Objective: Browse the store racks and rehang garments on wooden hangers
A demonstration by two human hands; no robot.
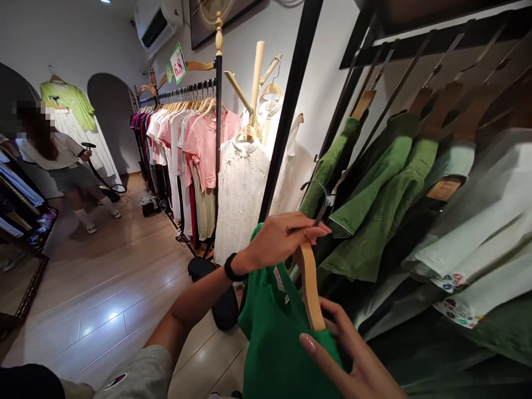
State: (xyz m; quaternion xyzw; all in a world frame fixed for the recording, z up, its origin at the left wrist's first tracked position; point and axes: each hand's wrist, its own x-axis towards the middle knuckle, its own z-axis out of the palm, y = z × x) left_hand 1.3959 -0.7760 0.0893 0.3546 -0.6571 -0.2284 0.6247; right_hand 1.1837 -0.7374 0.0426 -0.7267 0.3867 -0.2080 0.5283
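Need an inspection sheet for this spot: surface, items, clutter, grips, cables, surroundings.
Surface: glossy floor, light reflecting off it
Items: green top on wooden hanger, held off the floor
Clutter: dark object on floor, identity unclear
Grips: left pinches hanger near hook; right at top's shoulder, firmness unclear
Cables: dark hose or cord near another person
Surroundings: rack of clothes ahead, green garments right, mirror left
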